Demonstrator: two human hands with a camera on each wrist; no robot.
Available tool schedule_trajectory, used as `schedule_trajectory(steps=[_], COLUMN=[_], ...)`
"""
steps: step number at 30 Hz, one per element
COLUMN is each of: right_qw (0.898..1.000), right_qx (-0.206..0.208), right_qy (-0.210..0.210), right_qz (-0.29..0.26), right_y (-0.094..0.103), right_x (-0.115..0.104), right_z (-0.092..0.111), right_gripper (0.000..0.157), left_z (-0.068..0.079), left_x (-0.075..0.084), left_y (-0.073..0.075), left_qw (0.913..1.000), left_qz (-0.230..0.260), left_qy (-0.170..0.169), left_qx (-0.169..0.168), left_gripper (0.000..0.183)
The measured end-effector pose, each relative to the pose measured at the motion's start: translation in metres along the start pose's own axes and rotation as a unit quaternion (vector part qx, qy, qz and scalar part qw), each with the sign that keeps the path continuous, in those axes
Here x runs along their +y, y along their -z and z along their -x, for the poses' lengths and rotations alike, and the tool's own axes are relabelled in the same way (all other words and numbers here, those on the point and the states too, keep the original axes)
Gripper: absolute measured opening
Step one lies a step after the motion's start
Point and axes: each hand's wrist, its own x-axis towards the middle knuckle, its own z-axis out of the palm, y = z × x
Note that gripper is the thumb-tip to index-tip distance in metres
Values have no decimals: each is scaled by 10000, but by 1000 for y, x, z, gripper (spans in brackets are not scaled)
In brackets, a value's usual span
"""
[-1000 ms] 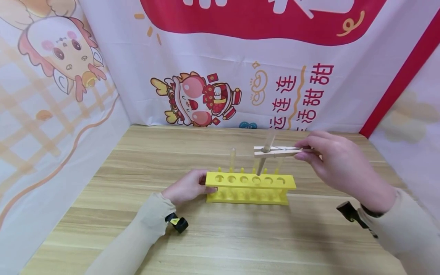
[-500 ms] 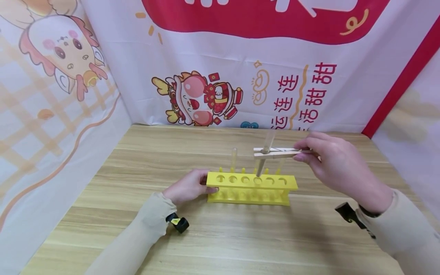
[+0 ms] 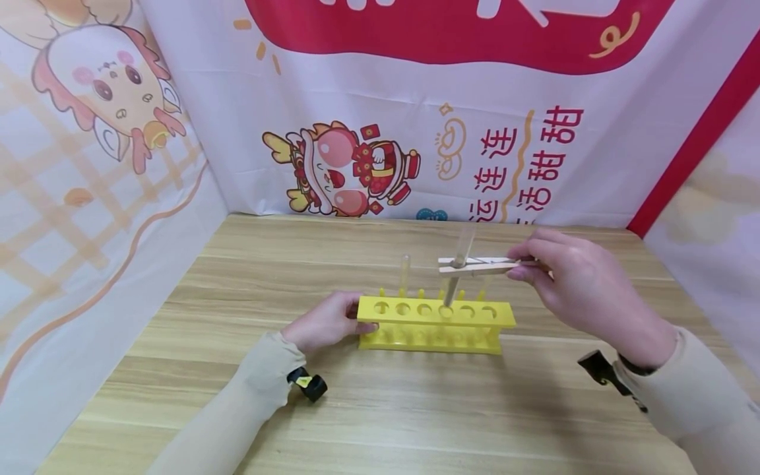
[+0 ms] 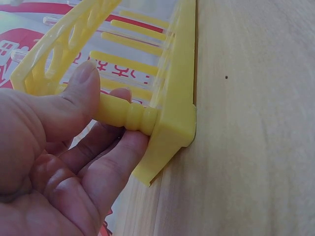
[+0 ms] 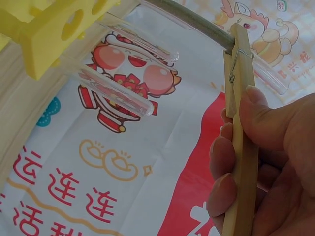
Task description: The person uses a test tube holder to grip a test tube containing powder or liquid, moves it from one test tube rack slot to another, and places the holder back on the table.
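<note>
My left hand (image 3: pixel 323 323) grips the left end of the yellow test tube rack (image 3: pixel 436 321); in the left wrist view, its thumb and fingers wrap the round end post (image 4: pixel 112 110). With my right hand (image 3: pixel 584 284) I hold a wooden test tube clamp (image 3: pixel 487 268) by its handle end. The clamp's jaws are round a glass test tube (image 3: pixel 466 239), clear at the top and filled with grey-brown matter lower down. This tube leans a little, its lower end right at a rack hole just right of the middle.
Behind the holes, the rack's pegs carry several clear test tubes, one of them a tall tube (image 3: pixel 405 272) standing upside down. The rack stands on a wood-grain table (image 3: pixel 380 415). A printed cloth (image 3: pixel 368 92) hangs behind, and another cloth (image 3: pixel 101 218) hangs at the left.
The clamped tube has come slightly lower and a bit more upright, its lower end nearer the rack hole. My left hand keeps its grip on the rack.
</note>
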Motion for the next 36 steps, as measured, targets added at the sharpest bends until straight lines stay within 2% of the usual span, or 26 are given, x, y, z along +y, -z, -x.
schedule_trajectory(steps=[25,36], right_qw=[9996,9993], right_qx=[-77,-147], right_qy=[-41,-69], right_qz=[-263,-328], right_y=[-10,-19], right_x=[5,8], right_z=[5,8], right_gripper=[24,23], left_z=[2,1], left_x=[3,2], left_y=[0,1], left_qw=[9999,10000], left_qz=[9,21], left_qy=[133,30], left_qx=[31,15], left_gripper=[35,36])
